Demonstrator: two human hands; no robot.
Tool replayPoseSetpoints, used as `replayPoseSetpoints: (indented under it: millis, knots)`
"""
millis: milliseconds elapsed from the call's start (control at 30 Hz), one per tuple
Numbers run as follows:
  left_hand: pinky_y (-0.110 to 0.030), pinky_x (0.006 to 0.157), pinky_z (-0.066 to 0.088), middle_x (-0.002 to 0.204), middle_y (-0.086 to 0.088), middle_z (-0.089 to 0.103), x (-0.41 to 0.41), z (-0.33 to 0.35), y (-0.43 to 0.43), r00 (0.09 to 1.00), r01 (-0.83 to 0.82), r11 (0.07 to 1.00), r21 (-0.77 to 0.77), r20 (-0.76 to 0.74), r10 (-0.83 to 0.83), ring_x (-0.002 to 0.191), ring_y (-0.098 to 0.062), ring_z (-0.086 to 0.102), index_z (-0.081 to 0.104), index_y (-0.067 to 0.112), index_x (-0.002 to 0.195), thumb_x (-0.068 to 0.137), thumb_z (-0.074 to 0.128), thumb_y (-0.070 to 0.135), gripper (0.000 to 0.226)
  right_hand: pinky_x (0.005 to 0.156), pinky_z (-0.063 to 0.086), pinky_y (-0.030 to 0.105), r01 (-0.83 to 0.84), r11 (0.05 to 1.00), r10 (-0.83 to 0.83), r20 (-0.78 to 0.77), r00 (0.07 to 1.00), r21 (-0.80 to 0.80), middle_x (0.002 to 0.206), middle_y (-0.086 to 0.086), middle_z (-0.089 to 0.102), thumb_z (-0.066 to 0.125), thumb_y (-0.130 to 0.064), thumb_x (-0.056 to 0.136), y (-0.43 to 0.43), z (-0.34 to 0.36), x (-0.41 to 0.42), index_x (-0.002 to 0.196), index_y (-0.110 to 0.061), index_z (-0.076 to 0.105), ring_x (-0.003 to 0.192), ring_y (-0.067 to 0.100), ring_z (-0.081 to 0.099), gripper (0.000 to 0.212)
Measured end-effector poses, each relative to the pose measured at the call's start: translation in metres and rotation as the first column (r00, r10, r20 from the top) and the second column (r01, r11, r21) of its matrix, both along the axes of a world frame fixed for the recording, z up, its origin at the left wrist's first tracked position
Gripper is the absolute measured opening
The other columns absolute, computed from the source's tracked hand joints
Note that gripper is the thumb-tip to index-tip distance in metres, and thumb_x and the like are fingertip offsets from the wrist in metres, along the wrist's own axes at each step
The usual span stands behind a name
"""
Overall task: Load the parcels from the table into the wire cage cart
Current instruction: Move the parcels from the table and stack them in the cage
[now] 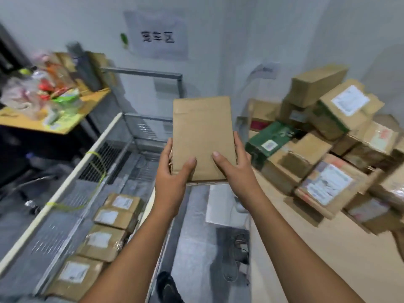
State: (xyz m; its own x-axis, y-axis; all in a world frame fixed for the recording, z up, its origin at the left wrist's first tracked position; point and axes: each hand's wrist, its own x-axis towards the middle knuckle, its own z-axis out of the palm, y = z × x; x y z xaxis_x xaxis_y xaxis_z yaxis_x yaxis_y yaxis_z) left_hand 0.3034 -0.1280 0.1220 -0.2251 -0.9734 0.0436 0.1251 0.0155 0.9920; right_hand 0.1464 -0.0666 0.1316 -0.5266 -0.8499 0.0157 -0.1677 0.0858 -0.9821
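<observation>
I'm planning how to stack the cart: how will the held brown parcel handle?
Probably stiff: the parcel looks unbent though the left hand and right hand hold only its near end. Likely light, since that grip looks relaxed.

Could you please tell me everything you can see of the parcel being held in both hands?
The parcel is a flat, rectangular box of plain brown cardboard, no label on its upward face. It is held in the air, its long side pointing away. The left hand grips its near left edge, thumb on top; the right hand grips the near right edge likewise. It hangs between the wire cage cart on the left and the table on the right, touching neither.
</observation>
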Motion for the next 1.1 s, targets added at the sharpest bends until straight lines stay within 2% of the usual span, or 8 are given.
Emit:
replayPoseSetpoints:
  millis: [133,233,467,600,767,867,967,1100]
  knots:
    - [-0.047,0.113,0.047,0.145,0.020,0.055,0.064,-0.033,-0.062,0.997,-0.081,0.992,0.093,0.011,0.081,0.131,-0.006,0.059,0.030,0.038,0.159,0.084,0.079,0.032,0.089,0.119,0.042,0.042,-0.191,0.981,0.190,0.030,0.981,0.035,0.156,-0.013,0.039,0.070,-0.071,0.076,-0.087,-0.032,0.049,0.156,-0.057,0.028,0.137,0.002,0.048,0.091]
    - [-0.047,0.113,0.046,0.151,0.010,0.053,0.106,-0.056,-0.109,0.989,-0.151,0.981,0.126,0.024,0.149,0.134,-0.011,0.057,0.029,0.034,0.159,0.087,0.077,0.031,0.087,0.121,0.039,0.043,-0.266,0.961,0.266,0.001,0.964,0.073,0.154,-0.013,0.040,0.069,-0.070,0.077,-0.152,-0.050,0.087,0.153,-0.060,0.031,0.139,0.004,0.046,0.086]
    - [-0.009,0.088,0.047,0.127,0.032,0.052,0.200,-0.100,-0.185,0.895,-0.443,0.866,0.232,0.071,0.439,0.112,0.020,0.055,0.034,0.034,0.153,0.094,0.073,0.034,0.070,0.118,0.041,0.052,-0.500,0.847,0.497,0.065,0.865,0.179,0.152,-0.006,0.044,0.076,-0.063,0.078,-0.270,-0.090,0.181,0.141,-0.068,0.040,0.140,0.016,0.048,0.072]
    - [-0.022,0.098,0.046,0.132,0.031,0.054,0.235,-0.126,-0.208,0.864,-0.494,0.814,0.307,0.072,0.498,0.117,0.015,0.056,0.036,0.041,0.152,0.091,0.077,0.040,0.074,0.114,0.045,0.055,-0.591,0.745,0.573,0.155,0.805,0.311,0.151,0.006,0.045,0.083,-0.079,0.061,-0.319,-0.114,0.214,0.135,-0.068,0.041,0.136,0.028,0.054,0.086]
    - [-0.014,0.096,0.050,0.135,0.029,0.056,0.238,-0.158,-0.231,0.829,-0.530,0.761,0.374,0.041,0.557,0.121,0.010,0.058,0.030,0.034,0.159,0.096,0.073,0.025,0.076,0.121,0.036,0.056,-0.653,0.628,0.644,0.188,0.742,0.424,0.161,-0.004,0.038,0.081,-0.083,0.064,-0.369,-0.158,0.224,0.134,-0.071,0.036,0.145,0.023,0.045,0.084]
    - [-0.027,0.106,0.049,0.133,0.032,0.055,0.229,-0.184,-0.252,0.818,-0.545,0.722,0.427,0.082,0.569,0.119,0.011,0.059,0.032,0.046,0.151,0.095,0.075,0.027,0.073,0.125,0.028,0.056,-0.699,0.523,0.709,0.206,0.674,0.488,0.164,-0.013,0.035,0.077,-0.080,0.072,-0.394,-0.184,0.215,0.145,-0.076,0.022,0.152,0.016,0.035,0.091]
    - [-0.034,0.106,0.049,0.130,0.035,0.051,0.213,-0.212,-0.288,0.802,-0.577,0.682,0.449,0.154,0.577,0.115,0.011,0.058,0.030,0.046,0.154,0.092,0.078,0.033,0.080,0.122,0.038,0.048,-0.752,0.456,0.751,0.249,0.612,0.476,0.157,-0.016,0.046,0.079,-0.071,0.076,-0.434,-0.212,0.200,0.158,-0.058,0.022,0.141,0.009,0.050,0.101]
    - [-0.021,0.097,0.051,0.144,0.019,0.051,0.173,-0.247,-0.335,0.766,-0.612,0.599,0.516,0.199,0.612,0.125,-0.004,0.058,0.026,0.037,0.160,0.091,0.077,0.039,0.086,0.122,0.038,0.045,-0.782,0.352,0.756,0.336,0.562,0.514,0.165,-0.013,0.036,0.082,-0.071,0.073,-0.498,-0.259,0.168,0.157,-0.059,0.022,0.145,0.011,0.046,0.103]
